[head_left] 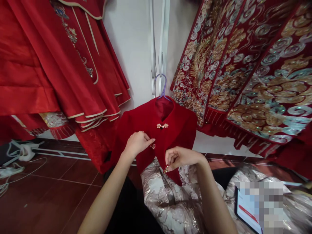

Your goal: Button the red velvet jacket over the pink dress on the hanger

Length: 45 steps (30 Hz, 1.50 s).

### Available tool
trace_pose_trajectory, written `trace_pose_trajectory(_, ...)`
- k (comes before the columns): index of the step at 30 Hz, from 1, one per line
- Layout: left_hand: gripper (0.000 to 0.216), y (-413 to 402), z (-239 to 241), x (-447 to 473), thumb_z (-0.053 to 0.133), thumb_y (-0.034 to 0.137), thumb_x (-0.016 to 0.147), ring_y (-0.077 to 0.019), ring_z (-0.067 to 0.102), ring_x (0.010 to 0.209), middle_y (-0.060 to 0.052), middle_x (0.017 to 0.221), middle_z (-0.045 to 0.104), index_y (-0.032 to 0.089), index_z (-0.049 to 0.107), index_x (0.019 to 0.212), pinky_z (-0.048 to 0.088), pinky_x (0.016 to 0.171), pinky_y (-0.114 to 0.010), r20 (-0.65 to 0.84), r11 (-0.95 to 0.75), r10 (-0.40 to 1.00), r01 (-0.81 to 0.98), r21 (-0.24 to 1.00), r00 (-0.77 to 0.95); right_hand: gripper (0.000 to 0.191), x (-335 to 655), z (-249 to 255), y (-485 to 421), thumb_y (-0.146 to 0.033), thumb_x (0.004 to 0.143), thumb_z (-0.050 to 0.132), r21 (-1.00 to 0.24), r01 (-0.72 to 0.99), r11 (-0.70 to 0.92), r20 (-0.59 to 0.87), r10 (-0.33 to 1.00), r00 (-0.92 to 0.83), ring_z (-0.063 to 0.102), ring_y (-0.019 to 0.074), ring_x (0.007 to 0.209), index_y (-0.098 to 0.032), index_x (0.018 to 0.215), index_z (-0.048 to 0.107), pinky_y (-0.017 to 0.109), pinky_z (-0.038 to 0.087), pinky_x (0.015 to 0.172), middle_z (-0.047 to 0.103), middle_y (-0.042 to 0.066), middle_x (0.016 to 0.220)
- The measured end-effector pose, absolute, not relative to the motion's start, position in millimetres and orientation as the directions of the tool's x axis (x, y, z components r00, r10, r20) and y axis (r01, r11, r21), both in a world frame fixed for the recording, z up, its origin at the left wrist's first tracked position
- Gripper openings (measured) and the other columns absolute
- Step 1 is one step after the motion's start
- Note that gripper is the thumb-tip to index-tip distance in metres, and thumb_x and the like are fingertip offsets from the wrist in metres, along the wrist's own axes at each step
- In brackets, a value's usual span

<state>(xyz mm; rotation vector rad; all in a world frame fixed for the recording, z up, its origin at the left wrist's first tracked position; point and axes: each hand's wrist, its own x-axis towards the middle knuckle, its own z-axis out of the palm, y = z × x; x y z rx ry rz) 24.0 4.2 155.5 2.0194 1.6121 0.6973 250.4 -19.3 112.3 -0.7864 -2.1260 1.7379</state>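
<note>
A small red jacket (177,130) hangs on a purple hanger (162,85) in front of me, with a pearl clasp (162,125) fastened at its collar. My left hand (137,143) pinches the jacket's left front edge beside a second clasp (153,146). My right hand (179,157) is closed on the right front edge, its fingers around a small beaded clasp piece (166,169) lower down. The jacket's front is parted below the collar.
Red satin garments (48,65) hang at the left. A red embroidered robe (246,71) with gold and silver patterns hangs at the right. A patterned grey fabric (170,201) lies below. A phone (251,208) rests at lower right. White cables (14,159) lie on the brown tiled floor.
</note>
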Motion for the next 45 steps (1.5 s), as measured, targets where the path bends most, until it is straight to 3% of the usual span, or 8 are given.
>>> trace_pose_trajectory(4,0.027,13.3,177.9,42.2,0.057,0.038,0.084,-0.0227,0.056,0.094,-0.009,0.099,0.062,0.021,0.067,0.102,0.044,0.08,-0.033,0.408,-0.549,0.805,0.802,0.234,0.431,0.027,257.3,113.6,-20.0,-0.027,0.064,0.079,-0.965,0.225,0.132,-0.115,0.559,-0.821,0.062,0.0107,0.072,-0.015,0.083,0.063,0.024,0.047,0.071,0.068,0.0,0.078)
trace_pose_trajectory(9,0.029,43.9,179.0,59.6,0.051,0.037,0.088,-0.0242,0.045,0.097,-0.012,0.103,0.05,0.016,0.063,0.103,0.04,0.083,-0.038,0.41,-0.669,0.663,0.742,-0.052,0.626,0.028,264.9,117.2,-21.6,-0.028,0.063,0.08,-0.966,0.233,0.113,-0.119,0.604,-0.788,0.063,0.0109,0.071,-0.015,0.081,0.063,0.025,0.047,0.07,0.068,0.0,0.077)
trace_pose_trajectory(16,0.016,60.1,180.4,65.0,0.05,0.027,0.085,-0.0244,0.047,0.098,-0.008,0.091,0.058,0.018,0.062,0.088,0.021,0.101,-0.053,0.434,-0.809,0.528,0.588,-0.005,0.73,0.024,271.3,120.0,-22.9,-0.032,0.069,0.075,-0.964,0.24,0.111,-0.125,0.609,-0.783,0.063,0.0121,0.073,-0.016,0.083,0.064,0.026,0.049,0.071,0.069,0.001,0.079)
trace_pose_trajectory(27,0.011,68.8,162.3,63.5,0.056,0.031,0.08,-0.0232,0.054,0.081,-0.004,0.065,0.057,0.022,0.06,0.075,0.011,0.111,-0.053,0.555,-0.775,0.632,0.449,0.445,0.541,0.024,256.9,128.4,-32.1,-0.04,0.085,0.058,-0.832,0.381,0.403,0.222,0.872,-0.437,0.062,0.0185,0.096,-0.021,0.098,0.062,0.034,0.049,0.09,0.066,0.007,0.101)
trace_pose_trajectory(31,0.016,68.1,161.7,61.2,0.056,0.032,0.079,-0.0227,0.059,0.077,-0.008,0.072,0.063,0.018,0.063,0.084,0.019,0.108,-0.046,0.498,-0.799,0.601,0.5,0.335,0.625,0.047,215.4,129.8,-15.2,-0.047,0.092,0.042,-0.81,0.183,0.558,0.556,0.829,-0.067,0.041,0.0176,0.13,-0.023,0.132,0.037,0.034,0.033,0.11,0.042,0.01,0.14)
trace_pose_trajectory(36,0.019,61.2,160.5,54.2,0.049,0.022,0.076,-0.0282,0.062,0.075,-0.019,0.081,0.066,0.012,0.065,0.078,0.028,0.097,-0.049,0.297,-0.738,0.661,0.668,0.095,0.689,0.079,172.1,128.9,23.9,-0.062,0.09,0.025,-0.935,0.273,0.228,0.23,0.973,-0.024,0.003,0.0265,0.145,-0.011,0.147,0.002,0.048,0.011,0.117,0.009,0.017,0.155)
trace_pose_trajectory(40,0.037,51.8,169.5,32.9,0.035,0.024,0.084,-0.0285,0.062,0.073,-0.024,0.085,0.065,0.008,0.067,0.075,0.026,0.096,-0.051,0.347,-0.672,0.68,0.738,-0.061,0.647,0.092,188.2,122.2,47.6,-0.06,0.087,0.036,-0.874,0.482,0.063,0.186,0.959,0.212,0.003,0.0395,0.142,0.008,0.142,0.005,0.054,0.01,0.113,0.008,0.034,0.149)
trace_pose_trajectory(45,0.037,49.2,182.3,-2.6,0.036,0.024,0.083,-0.029,0.06,0.077,-0.018,0.076,0.065,0.012,0.07,0.077,0.021,0.104,-0.049,0.449,-0.673,0.649,0.739,-0.037,0.614,0.08,237.8,113.2,58.7,-0.06,0.087,0.034,-0.699,0.711,0.082,0.417,0.854,0.311,0.022,0.0403,0.137,-0.002,0.142,0.021,0.053,0.023,0.107,0.025,0.03,0.145)
